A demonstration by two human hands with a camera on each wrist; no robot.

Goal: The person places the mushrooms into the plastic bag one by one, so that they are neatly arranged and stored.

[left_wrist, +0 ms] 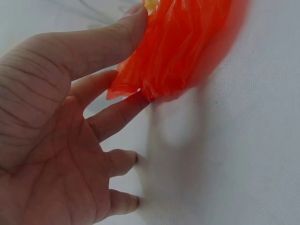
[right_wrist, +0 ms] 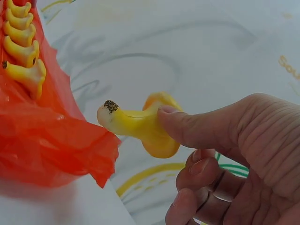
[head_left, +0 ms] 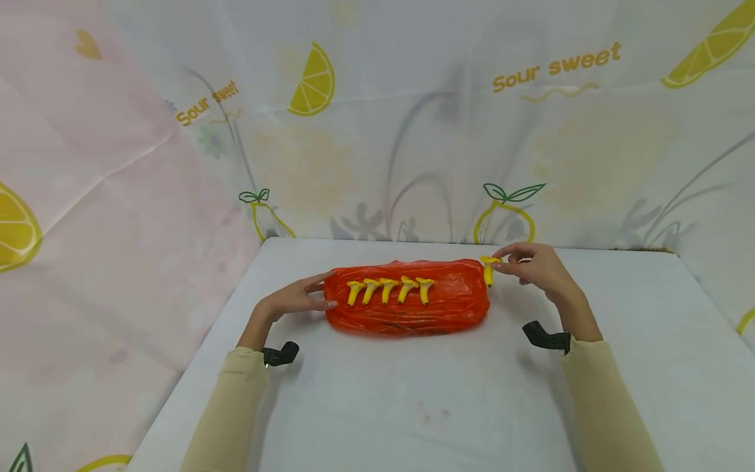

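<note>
A long red plastic bag [head_left: 407,321] lies across the table, wrinkled and bulging. On top of it stands a row of several yellow chanterelle-shaped mushrooms [head_left: 386,290], caps toward the back. My left hand [head_left: 290,298] holds the bag's left end, its thumb [left_wrist: 133,33] on the near side and fingertips behind the red film. Past the bag's right end, my right hand [head_left: 535,265] pinches another yellow mushroom [right_wrist: 140,119] by its cap between thumb and fingers. Its dark-tipped stem points at the bag; in the head view it overlaps the bag's back right corner.
The white table [head_left: 377,406] ends at a fabric backdrop [head_left: 377,131] printed with lemons and words, with pink fabric [head_left: 106,196] on the left. Dark wrist-worn devices [head_left: 545,337] stick out inward from both wrists.
</note>
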